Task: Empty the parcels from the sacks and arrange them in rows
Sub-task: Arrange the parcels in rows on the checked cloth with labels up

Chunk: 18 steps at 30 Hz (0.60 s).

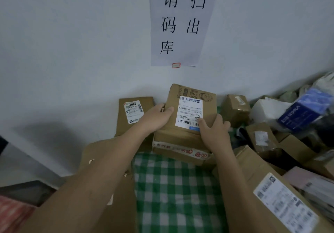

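Both forearms reach out over a green checked cloth [173,187]. Left hand [155,117] grips the left edge of a labelled cardboard box [191,109], thumb on its face; right hand [213,129] grasps its lower right corner. That box stands tilted on a taped carton [180,151] against the wall. Just left leans a flat parcel marked 2097 [134,112]. More parcels [262,138] pile up to the right.
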Available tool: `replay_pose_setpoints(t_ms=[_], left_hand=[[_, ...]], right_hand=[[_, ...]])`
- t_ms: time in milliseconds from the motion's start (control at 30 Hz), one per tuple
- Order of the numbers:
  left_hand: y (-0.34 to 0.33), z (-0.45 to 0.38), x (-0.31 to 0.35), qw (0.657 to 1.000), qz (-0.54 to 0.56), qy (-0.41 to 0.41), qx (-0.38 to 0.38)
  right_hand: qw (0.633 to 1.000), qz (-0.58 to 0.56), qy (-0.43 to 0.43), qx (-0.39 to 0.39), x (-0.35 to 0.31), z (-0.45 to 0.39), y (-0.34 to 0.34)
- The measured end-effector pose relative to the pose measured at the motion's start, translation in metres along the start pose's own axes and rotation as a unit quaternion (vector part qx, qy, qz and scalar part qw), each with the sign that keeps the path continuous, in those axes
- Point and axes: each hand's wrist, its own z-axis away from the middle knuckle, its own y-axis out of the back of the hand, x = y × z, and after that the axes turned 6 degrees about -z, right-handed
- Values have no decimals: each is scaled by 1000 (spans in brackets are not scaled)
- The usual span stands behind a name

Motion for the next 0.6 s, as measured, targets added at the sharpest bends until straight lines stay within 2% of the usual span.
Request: replay_pose_setpoints(t_ms=[367,600], left_hand=[[-12,109,-9,999,13,39,21],[-36,158,-29,998,-4,68,19]], right_hand=[[998,19,43,-38,8,96,31],[993,76,58,-71,25,139,44]])
